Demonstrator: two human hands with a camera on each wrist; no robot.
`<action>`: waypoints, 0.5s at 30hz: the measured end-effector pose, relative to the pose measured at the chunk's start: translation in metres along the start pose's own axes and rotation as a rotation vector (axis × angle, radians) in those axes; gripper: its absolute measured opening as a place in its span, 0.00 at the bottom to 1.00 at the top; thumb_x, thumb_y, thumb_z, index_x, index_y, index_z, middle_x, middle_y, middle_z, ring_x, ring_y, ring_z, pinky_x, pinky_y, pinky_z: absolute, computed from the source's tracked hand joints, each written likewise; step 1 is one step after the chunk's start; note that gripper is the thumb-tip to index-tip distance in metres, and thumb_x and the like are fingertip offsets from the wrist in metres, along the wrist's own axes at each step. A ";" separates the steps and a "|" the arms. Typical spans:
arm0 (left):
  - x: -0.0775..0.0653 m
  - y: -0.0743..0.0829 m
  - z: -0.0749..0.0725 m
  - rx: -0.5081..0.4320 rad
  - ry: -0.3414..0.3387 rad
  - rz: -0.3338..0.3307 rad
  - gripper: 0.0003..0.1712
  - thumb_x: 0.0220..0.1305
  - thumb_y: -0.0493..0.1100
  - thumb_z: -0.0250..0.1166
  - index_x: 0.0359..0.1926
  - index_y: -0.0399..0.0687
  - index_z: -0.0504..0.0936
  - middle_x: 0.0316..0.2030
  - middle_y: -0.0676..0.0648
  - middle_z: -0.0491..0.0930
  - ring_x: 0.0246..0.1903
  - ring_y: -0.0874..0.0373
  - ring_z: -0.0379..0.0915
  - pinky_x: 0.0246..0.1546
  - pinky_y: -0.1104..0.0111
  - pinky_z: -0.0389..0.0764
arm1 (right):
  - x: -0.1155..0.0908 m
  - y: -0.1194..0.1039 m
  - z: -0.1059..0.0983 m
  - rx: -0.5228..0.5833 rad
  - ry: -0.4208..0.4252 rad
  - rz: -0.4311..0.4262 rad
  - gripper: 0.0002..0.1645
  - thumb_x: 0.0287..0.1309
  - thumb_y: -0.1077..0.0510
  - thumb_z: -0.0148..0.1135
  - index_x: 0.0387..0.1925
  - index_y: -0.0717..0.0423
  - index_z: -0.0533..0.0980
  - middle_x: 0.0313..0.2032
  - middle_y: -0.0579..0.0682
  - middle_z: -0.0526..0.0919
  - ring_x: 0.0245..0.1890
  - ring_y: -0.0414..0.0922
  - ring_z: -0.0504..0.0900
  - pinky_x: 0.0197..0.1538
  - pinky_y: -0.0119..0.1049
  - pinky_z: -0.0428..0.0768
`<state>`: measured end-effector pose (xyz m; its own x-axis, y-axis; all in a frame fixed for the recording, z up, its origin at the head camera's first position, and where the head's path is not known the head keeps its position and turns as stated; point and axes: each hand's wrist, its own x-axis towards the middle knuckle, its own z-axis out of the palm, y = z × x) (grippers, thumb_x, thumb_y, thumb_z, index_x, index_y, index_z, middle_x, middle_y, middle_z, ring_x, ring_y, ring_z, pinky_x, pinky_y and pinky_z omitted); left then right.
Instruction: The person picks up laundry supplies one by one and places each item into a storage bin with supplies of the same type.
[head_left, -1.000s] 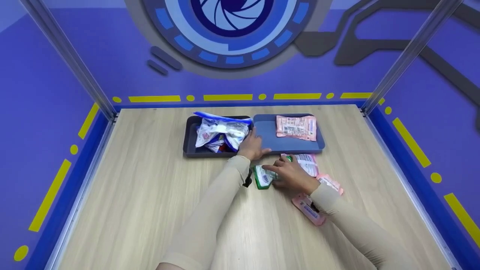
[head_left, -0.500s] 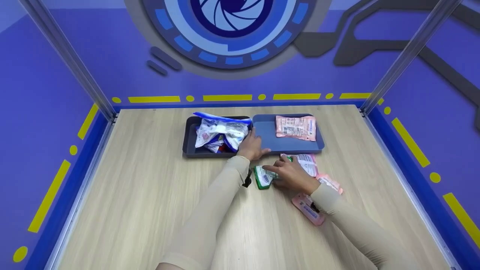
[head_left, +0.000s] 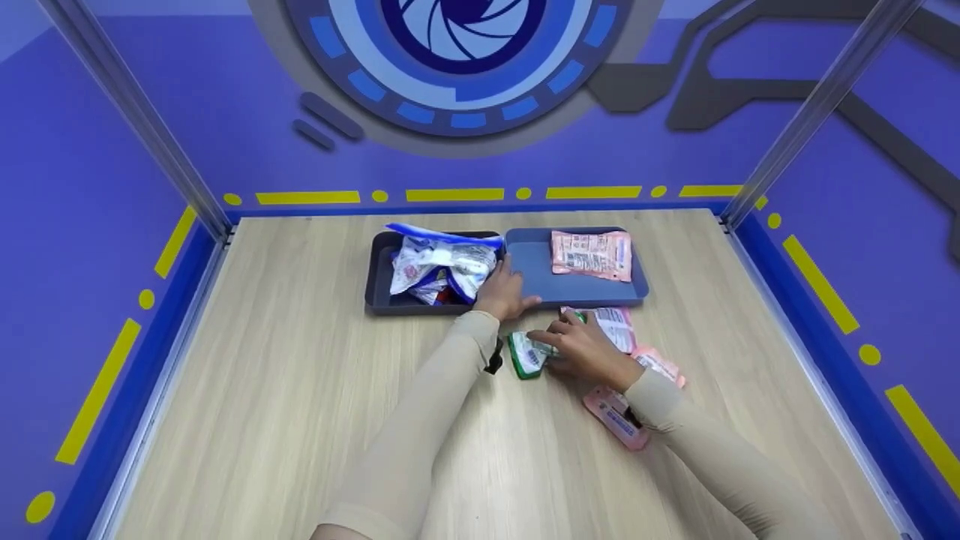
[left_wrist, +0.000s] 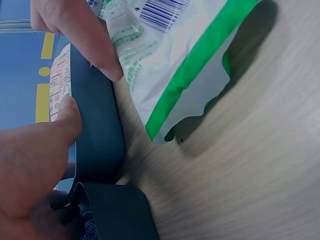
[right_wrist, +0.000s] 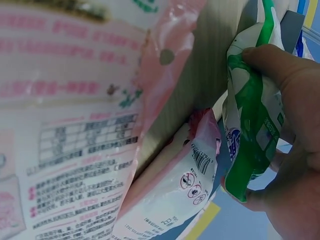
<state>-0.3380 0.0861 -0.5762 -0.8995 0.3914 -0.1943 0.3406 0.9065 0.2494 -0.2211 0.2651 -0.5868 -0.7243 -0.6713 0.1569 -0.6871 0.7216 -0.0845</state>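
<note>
My left hand (head_left: pixel 504 291) rests where a dark grey tray (head_left: pixel 381 304) meets a blue-grey tray (head_left: pixel 529 255). Its thumb lies along the blue-grey tray's near rim, while its other fingers are partly hidden in the left wrist view. In front of the blue-grey tray, my right hand (head_left: pixel 589 349) pinches a green-and-white plastic packet (right_wrist: pixel 255 130) between thumb and fingers. A barcode shows on the packet's white side in the left wrist view. Beside and under the right forearm lie a pink-and-white packet (head_left: pixel 616 328), a pink packet (head_left: pixel 664 365) and another pink packet (head_left: pixel 616 421).
Blue-and-white packets (head_left: pixel 450 259) fill the dark tray, the top one rising above its rim. One pink packet (head_left: pixel 592 255) lies at the right end of the blue-grey tray. Purple panels (head_left: pixel 525 169) enclose the wooden table (head_left: pixel 300 375) at the back and sides.
</note>
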 end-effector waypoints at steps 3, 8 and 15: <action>0.001 0.000 0.000 -0.007 -0.011 -0.001 0.44 0.70 0.68 0.60 0.73 0.42 0.71 0.81 0.38 0.41 0.79 0.45 0.44 0.74 0.60 0.62 | -0.002 0.001 0.001 -0.001 0.032 -0.008 0.37 0.48 0.55 0.82 0.63 0.45 0.80 0.47 0.53 0.86 0.55 0.64 0.79 0.50 0.65 0.79; 0.000 -0.001 -0.002 -0.006 -0.005 0.008 0.45 0.70 0.68 0.59 0.74 0.41 0.70 0.81 0.37 0.42 0.79 0.46 0.44 0.73 0.61 0.64 | -0.005 0.002 0.001 -0.004 0.056 0.018 0.33 0.52 0.53 0.80 0.61 0.47 0.82 0.47 0.53 0.86 0.58 0.68 0.77 0.54 0.77 0.72; -0.004 -0.001 -0.003 0.007 0.030 0.023 0.45 0.69 0.68 0.61 0.71 0.40 0.73 0.80 0.36 0.46 0.78 0.45 0.49 0.71 0.61 0.67 | -0.006 0.001 0.001 0.003 0.030 0.048 0.31 0.55 0.52 0.78 0.61 0.47 0.82 0.49 0.52 0.85 0.57 0.63 0.77 0.57 0.80 0.68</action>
<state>-0.3351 0.0833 -0.5729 -0.8993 0.4070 -0.1599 0.3629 0.8987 0.2463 -0.2171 0.2700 -0.5886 -0.7543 -0.6307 0.1825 -0.6520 0.7522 -0.0954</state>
